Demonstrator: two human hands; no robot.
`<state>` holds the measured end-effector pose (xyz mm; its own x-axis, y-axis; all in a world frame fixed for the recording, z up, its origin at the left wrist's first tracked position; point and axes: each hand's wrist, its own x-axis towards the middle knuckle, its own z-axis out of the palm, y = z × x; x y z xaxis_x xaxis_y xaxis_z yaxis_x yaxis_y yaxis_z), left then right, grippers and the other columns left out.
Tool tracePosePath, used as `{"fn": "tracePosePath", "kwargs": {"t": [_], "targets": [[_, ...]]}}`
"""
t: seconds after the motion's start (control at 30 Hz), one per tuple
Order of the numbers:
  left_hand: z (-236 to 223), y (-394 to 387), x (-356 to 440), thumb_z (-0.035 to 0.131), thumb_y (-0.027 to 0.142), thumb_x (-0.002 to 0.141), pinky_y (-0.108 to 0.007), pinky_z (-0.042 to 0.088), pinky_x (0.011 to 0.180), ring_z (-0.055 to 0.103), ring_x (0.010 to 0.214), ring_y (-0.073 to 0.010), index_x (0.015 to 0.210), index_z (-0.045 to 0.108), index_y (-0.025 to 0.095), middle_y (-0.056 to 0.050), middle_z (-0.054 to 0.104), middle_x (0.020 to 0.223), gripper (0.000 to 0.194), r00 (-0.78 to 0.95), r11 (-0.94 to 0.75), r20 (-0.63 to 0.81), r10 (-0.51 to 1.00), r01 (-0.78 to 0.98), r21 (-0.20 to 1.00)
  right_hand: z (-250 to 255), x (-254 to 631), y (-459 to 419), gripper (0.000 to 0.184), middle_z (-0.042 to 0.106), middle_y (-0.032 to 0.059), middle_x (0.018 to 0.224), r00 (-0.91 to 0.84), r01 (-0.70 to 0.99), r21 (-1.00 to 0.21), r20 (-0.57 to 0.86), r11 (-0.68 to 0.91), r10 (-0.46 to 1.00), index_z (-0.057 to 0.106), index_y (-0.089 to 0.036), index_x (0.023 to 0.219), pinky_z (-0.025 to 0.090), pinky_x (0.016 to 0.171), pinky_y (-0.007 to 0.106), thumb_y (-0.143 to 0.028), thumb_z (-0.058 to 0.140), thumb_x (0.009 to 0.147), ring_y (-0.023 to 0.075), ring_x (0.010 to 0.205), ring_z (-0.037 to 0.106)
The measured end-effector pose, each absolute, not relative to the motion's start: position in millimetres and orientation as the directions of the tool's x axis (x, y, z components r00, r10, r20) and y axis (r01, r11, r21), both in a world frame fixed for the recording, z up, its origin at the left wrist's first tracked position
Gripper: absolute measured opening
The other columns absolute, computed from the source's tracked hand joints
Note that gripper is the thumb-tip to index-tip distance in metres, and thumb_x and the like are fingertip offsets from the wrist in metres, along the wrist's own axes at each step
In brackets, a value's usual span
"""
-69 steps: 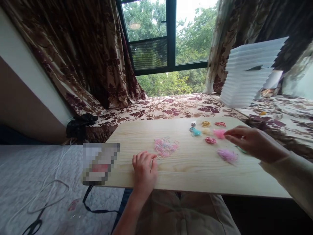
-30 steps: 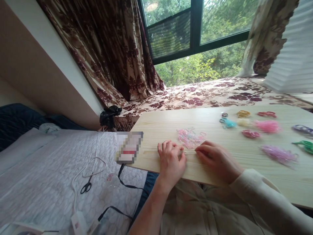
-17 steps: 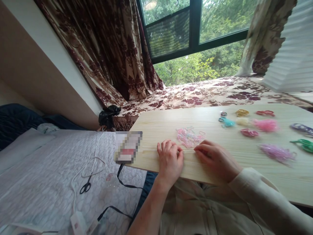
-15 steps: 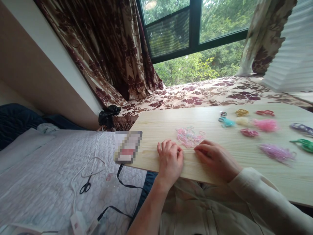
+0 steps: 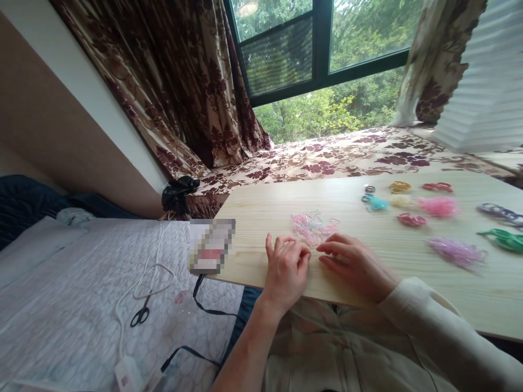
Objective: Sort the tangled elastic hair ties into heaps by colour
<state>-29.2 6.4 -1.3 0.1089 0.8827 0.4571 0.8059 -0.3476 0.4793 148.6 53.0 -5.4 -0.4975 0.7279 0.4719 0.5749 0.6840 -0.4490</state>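
Note:
A loose pile of thin pastel loops, like small elastic bands in pink, white and pale blue, lies on the light wooden board. My left hand rests at the near side of this pile, thumb and forefinger pinched together; anything between them is too small to make out. Just to its right, my right hand has its fingertips by the pile's near edge. Its thumb and forefinger are a little apart, with nothing visible between them.
On the board's right lie a pink bundle, a lilac bundle, a turquoise bundle, green loops and yellow loops. A blurred-out device sits at the left edge. Scissors and a white cable lie on the bed.
My right thumb and forefinger have parted, and that hand has moved slightly left, closer to my left hand. My left hand's fingers have curled into a pinch. The view has shifted slightly.

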Motion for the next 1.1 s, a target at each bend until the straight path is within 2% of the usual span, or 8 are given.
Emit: {"fn": "tracePosePath", "kwargs": {"t": [0.63,1.1], "targets": [[0,6,-30,0.059,0.014,0.086,-0.054,0.014,0.117,0.055,0.112,-0.0188,0.085,0.063,0.026,0.003,0.071,0.092,0.013,0.162,-0.410,0.452,0.877,0.745,0.527,-2,146,50,0.023,0.066,0.0055,0.077,-0.519,0.522,-0.460,0.497,0.718,0.695,0.069,-0.020,0.076,0.048,0.068,0.030,-0.026,0.051,0.089,0.0163,0.073,0.061],[-4,9,-29,0.056,0.012,0.086,-0.053,0.024,0.113,0.058,0.104,-0.0207,0.086,0.066,0.024,0.000,0.071,0.093,0.016,-0.049,-0.262,0.491,0.870,0.797,0.545,1,147,50,0.021,0.064,0.0048,0.074,-0.467,0.548,-0.497,0.485,0.673,0.739,0.066,-0.020,0.072,0.048,0.064,0.028,-0.024,0.051,0.087,0.0156,0.069,0.060]]}}
